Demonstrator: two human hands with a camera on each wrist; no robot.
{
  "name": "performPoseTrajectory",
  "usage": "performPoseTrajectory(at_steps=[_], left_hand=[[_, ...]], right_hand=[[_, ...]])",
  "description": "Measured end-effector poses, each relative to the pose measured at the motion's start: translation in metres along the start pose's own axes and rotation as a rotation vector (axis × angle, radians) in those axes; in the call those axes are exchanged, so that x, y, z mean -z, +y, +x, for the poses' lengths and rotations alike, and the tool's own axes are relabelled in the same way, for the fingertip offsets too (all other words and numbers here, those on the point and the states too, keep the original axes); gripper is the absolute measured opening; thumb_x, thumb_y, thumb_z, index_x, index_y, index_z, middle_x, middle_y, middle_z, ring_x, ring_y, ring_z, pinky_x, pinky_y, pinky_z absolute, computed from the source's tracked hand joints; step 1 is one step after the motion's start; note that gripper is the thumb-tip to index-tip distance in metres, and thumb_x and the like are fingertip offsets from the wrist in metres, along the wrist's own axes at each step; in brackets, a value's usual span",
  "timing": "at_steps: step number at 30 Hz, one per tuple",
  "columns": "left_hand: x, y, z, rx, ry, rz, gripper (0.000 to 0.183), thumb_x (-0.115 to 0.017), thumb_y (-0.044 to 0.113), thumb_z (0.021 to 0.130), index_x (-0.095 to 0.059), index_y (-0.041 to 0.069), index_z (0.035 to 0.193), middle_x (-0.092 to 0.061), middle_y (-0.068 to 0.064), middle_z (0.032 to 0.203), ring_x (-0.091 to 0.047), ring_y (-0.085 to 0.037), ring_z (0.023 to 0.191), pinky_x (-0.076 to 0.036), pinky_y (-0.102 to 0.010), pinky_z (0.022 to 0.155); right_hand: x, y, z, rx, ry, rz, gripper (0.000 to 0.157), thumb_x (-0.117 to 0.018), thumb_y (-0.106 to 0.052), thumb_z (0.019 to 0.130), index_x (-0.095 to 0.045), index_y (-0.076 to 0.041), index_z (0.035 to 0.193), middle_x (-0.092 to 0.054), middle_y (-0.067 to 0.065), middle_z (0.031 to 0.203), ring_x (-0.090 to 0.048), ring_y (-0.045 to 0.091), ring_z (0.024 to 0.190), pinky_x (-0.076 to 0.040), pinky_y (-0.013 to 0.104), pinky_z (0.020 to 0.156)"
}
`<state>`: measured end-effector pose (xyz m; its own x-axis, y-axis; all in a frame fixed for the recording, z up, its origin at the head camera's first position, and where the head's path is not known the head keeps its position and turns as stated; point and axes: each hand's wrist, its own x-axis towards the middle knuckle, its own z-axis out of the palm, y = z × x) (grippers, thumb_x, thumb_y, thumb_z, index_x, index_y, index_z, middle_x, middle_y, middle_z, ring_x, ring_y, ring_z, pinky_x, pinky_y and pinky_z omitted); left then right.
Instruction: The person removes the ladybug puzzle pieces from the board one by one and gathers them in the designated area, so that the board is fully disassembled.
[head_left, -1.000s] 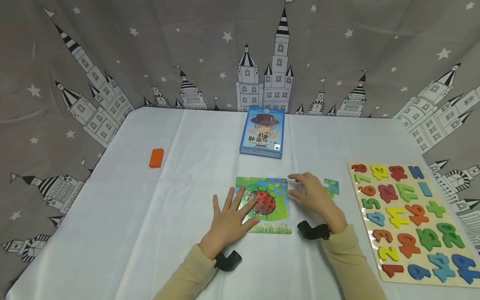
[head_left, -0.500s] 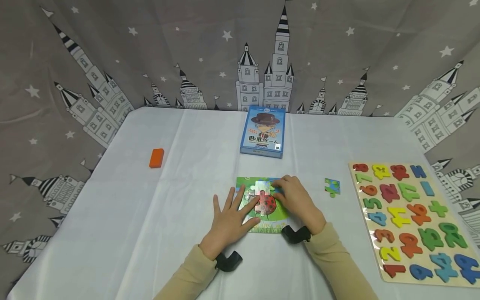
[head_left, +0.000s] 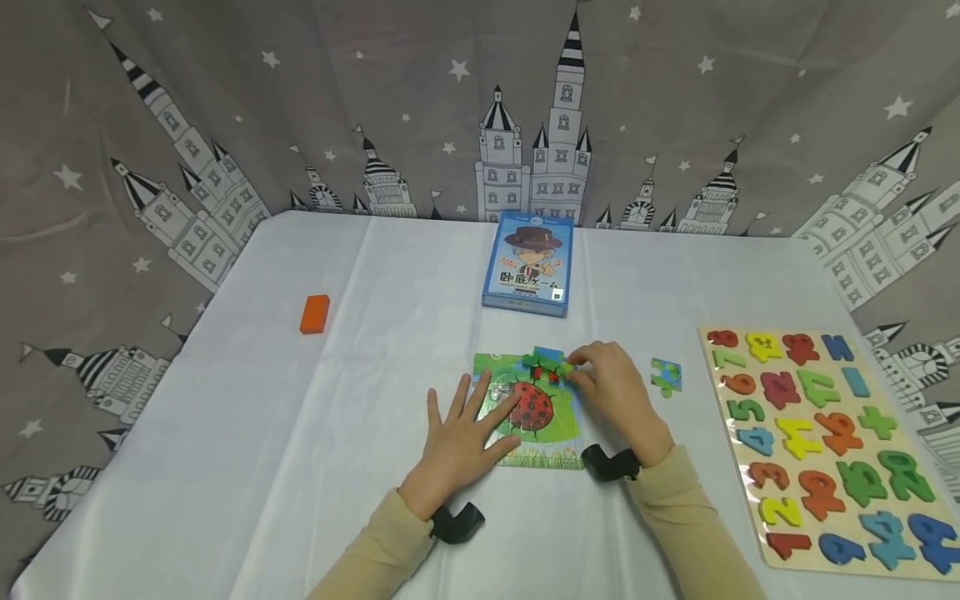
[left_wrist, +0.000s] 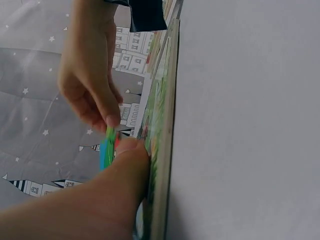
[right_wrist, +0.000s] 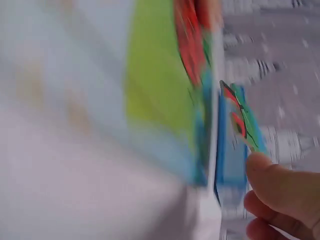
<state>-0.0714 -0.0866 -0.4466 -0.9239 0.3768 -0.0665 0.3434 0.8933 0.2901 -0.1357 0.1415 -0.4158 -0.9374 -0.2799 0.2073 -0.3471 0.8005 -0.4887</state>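
Note:
A ladybug jigsaw puzzle [head_left: 553,429] lies flat on the white table, with a green and blue picture around the red beetle. My left hand [head_left: 459,442] rests on its left part with the fingers spread. Above the puzzle's upper right area, my right hand [head_left: 618,392] pinches a puzzle piece [head_left: 547,363] between thumb and fingers. In the right wrist view the held piece [right_wrist: 244,117] shows red, green and blue, tilted off the board. Another loose puzzle piece [head_left: 666,377] lies to the right of the right hand.
A blue card-game box [head_left: 527,262] sits behind the puzzle. At the right is a wooden number board [head_left: 817,450] with colourful digits. An orange block [head_left: 315,314] lies at the left. A castle-print cloth hangs behind the table.
The right hand came in over the puzzle's upper right, and now draws back slightly, holding a piece lifted from the board. The left hand stays put.

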Motion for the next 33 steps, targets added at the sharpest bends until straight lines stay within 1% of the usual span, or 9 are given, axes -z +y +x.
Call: performPoseTrajectory(at_steps=[3,8,11,14,17,19,23,27,33], left_hand=[[0.002,-0.003,-0.001,0.003,-0.007,-0.001,0.061,-0.038,0.061,0.087,-0.032,0.034,0.141,-0.009,-0.008,0.151,-0.002,-0.032,0.136,0.002,-0.064,0.097],[0.002,-0.004,-0.004,0.017,-0.022,-0.004,0.061,-0.038,0.061,0.087,-0.032,0.034,0.141,-0.007,-0.008,0.151,-0.001,-0.031,0.136,0.004,-0.063,0.098],[0.002,-0.004,-0.004,0.017,-0.024,-0.021,0.061,-0.039,0.061,0.087,-0.034,0.033,0.140,-0.006,-0.010,0.151,0.000,-0.031,0.136,0.005,-0.063,0.098],[0.002,-0.003,-0.003,0.015,-0.018,-0.029,0.060,-0.039,0.061,0.087,-0.034,0.033,0.140,-0.006,-0.012,0.150,0.000,-0.031,0.136,0.004,-0.063,0.098],[0.001,-0.003,-0.003,0.017,-0.013,-0.025,0.060,-0.038,0.061,0.087,-0.034,0.034,0.140,-0.006,-0.013,0.150,-0.001,-0.031,0.136,0.003,-0.063,0.099],[0.001,-0.002,-0.003,0.017,-0.006,-0.023,0.059,-0.038,0.061,0.087,-0.034,0.034,0.140,-0.006,-0.014,0.150,-0.002,-0.032,0.136,0.003,-0.063,0.099],[0.002,-0.003,-0.004,0.011,0.008,0.008,0.060,-0.039,0.061,0.086,-0.034,0.035,0.140,-0.006,-0.016,0.149,-0.003,-0.033,0.135,0.000,-0.063,0.099],[0.003,-0.004,-0.005,-0.025,0.003,0.046,0.062,-0.041,0.062,0.084,-0.033,0.037,0.140,-0.005,-0.019,0.149,-0.005,-0.034,0.135,-0.003,-0.063,0.099],[0.004,-0.007,-0.011,-0.059,-0.010,0.061,0.062,-0.042,0.063,0.083,-0.034,0.037,0.139,-0.003,-0.023,0.148,-0.004,-0.036,0.135,-0.003,-0.063,0.099]], right_hand=[[0.014,0.021,-0.004,-0.069,0.004,0.046,0.017,-0.072,-0.008,0.077,-0.067,0.002,0.089,-0.064,0.015,0.088,-0.056,0.032,0.086,-0.043,0.044,0.077],[0.031,0.052,-0.015,-0.193,-0.034,0.024,0.017,-0.069,-0.007,0.079,-0.067,0.004,0.091,-0.063,0.020,0.094,-0.055,0.037,0.092,-0.041,0.048,0.080],[0.035,0.061,-0.017,-0.209,-0.070,-0.005,0.017,-0.069,-0.006,0.079,-0.067,0.004,0.092,-0.062,0.022,0.094,-0.053,0.038,0.094,-0.040,0.049,0.081],[0.035,0.061,-0.016,-0.194,-0.061,-0.036,0.019,-0.069,-0.004,0.078,-0.067,0.006,0.093,-0.061,0.024,0.094,-0.053,0.039,0.092,-0.040,0.050,0.081],[0.033,0.050,-0.012,-0.181,-0.043,-0.021,0.022,-0.068,-0.004,0.078,-0.065,0.007,0.097,-0.061,0.025,0.095,-0.052,0.041,0.092,-0.039,0.050,0.081],[0.029,0.035,-0.008,-0.130,-0.048,0.007,0.024,-0.068,-0.004,0.079,-0.065,0.006,0.100,-0.062,0.024,0.097,-0.053,0.040,0.093,-0.038,0.050,0.083],[0.011,-0.003,0.004,0.051,-0.142,0.064,0.024,-0.067,-0.008,0.081,-0.066,0.002,0.103,-0.064,0.017,0.098,-0.055,0.034,0.094,-0.039,0.047,0.086],[-0.013,-0.033,0.012,0.199,-0.232,0.021,0.025,-0.065,-0.012,0.084,-0.066,0.000,0.105,-0.063,0.013,0.099,-0.055,0.031,0.093,-0.041,0.044,0.085],[-0.036,-0.052,0.012,0.210,-0.238,-0.066,0.021,-0.066,-0.013,0.083,-0.069,-0.003,0.101,-0.061,0.011,0.097,-0.054,0.029,0.087,-0.044,0.039,0.077]])
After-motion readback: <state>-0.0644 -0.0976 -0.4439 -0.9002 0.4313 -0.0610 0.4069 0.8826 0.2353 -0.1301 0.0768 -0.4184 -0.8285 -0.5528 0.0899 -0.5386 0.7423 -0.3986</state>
